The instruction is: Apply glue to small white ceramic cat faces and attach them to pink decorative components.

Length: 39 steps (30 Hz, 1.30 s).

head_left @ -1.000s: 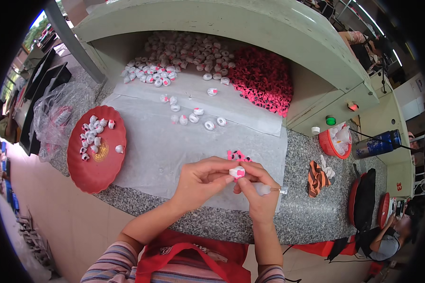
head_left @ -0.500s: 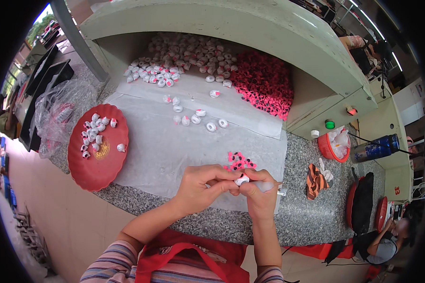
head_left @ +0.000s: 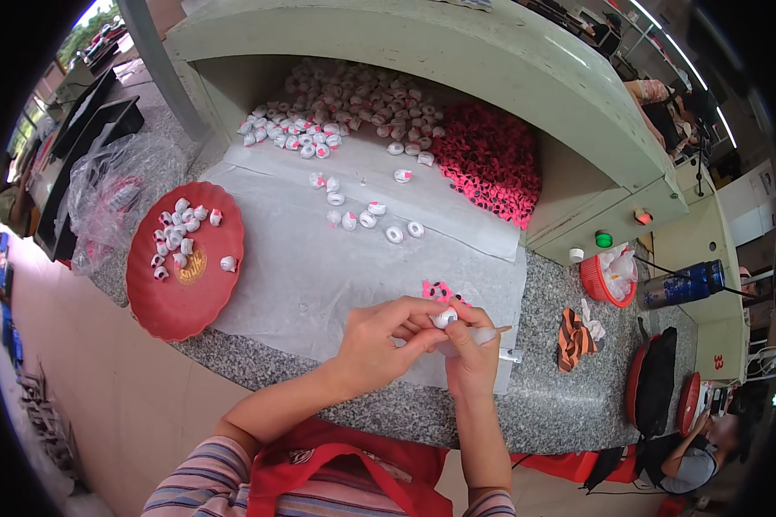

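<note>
Both hands meet over the near edge of the desk (head_left: pixel 578 405), a speckled grey granite top partly covered by a sheet of white paper (head_left: pixel 319 258). The left hand (head_left: pixel 379 340) is pinched together on a small white ring-shaped part (head_left: pixel 445 318), held between thumb and fingertips just above the paper's near right corner. The right hand (head_left: pixel 472 353) is closed around a slim white tool (head_left: pixel 485 334), whose tip points right, and its fingers touch the same small part from below. The two hands press against each other.

Just beyond the hands, a few loose pink pieces (head_left: pixel 440 290) lie on the paper. Farther back, near the middle of the sheet, a scatter of white rings (head_left: pixel 366 211) sits apart from a large heap of white parts (head_left: pixel 353 99) piled against the far edge under a pale green shelf (head_left: pixel 457 52). Beside that heap, to its right, lies a dense pile of pink parts (head_left: pixel 491 164).

At the left edge of the desk rests a round red tray (head_left: pixel 181 297) with more white parts gathered in its far half, and a crumpled clear plastic bag (head_left: pixel 112 189) lies just past it. Toward the right edge are an orange striped cloth (head_left: pixel 573 338), a small red basket (head_left: pixel 599 289) and a dark blue bottle (head_left: pixel 681 286) lying on its side.
</note>
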{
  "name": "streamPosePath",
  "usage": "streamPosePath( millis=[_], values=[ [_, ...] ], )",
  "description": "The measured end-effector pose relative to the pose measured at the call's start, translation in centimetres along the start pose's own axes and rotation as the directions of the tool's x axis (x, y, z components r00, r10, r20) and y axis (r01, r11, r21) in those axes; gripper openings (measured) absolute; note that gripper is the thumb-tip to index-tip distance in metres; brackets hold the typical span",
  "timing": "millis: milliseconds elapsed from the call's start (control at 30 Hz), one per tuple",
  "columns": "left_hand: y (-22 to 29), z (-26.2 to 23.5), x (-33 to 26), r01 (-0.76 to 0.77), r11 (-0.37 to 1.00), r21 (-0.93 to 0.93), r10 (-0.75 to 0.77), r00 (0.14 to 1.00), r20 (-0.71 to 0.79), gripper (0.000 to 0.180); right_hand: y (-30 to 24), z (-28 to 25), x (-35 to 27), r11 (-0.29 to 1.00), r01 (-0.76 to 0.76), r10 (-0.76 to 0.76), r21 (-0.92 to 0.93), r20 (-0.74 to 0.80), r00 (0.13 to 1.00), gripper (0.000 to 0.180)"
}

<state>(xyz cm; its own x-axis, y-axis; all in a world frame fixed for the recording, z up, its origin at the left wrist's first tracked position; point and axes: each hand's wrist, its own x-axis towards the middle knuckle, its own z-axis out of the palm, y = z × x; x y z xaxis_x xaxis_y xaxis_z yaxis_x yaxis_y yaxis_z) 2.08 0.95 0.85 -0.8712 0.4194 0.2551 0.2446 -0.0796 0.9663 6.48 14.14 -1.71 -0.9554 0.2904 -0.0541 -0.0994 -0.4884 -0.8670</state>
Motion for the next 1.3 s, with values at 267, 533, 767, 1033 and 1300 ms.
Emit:
streamPosePath(
  millis=[267,533,767,1033,1300],
  values=[
    [-1.0,-0.8,-0.2,-0.017,1.0,0.004,0.017,1.0,-0.011,0.02,0.6,0.4,0.1,1.0,-0.021,0.021,-0.023,-0.018,1.0,0.018],
    [-1.7,-11.3,-1.0,0.17,0.902,0.398,0.079,0.84,-0.536,0.023,-0.3,0.9,-0.4,0.925,0.027,-0.068,-0.38,-0.093,0.993,0.025],
    [-3.3,-11.7,3.1,0.098,0.535,0.839,0.275,0.919,-0.283,0.034,0.4,1.7,-0.3,0.872,0.068,-0.062,-0.485,0.029,0.998,0.032],
    [-5.1,-10.0,5.2,0.15,0.798,0.584,0.054,0.947,-0.316,0.028,-1.2,0.4,-0.4,0.909,0.162,-0.165,-0.385,0.024,0.986,0.042],
    [-0.8,-3.3,2.0,0.453,0.392,-0.801,-0.322,0.883,0.342,0.042,-3.7,0.6,-1.3,0.924,0.184,-0.249,-0.334,-0.163,0.955,0.034]
  ],
)
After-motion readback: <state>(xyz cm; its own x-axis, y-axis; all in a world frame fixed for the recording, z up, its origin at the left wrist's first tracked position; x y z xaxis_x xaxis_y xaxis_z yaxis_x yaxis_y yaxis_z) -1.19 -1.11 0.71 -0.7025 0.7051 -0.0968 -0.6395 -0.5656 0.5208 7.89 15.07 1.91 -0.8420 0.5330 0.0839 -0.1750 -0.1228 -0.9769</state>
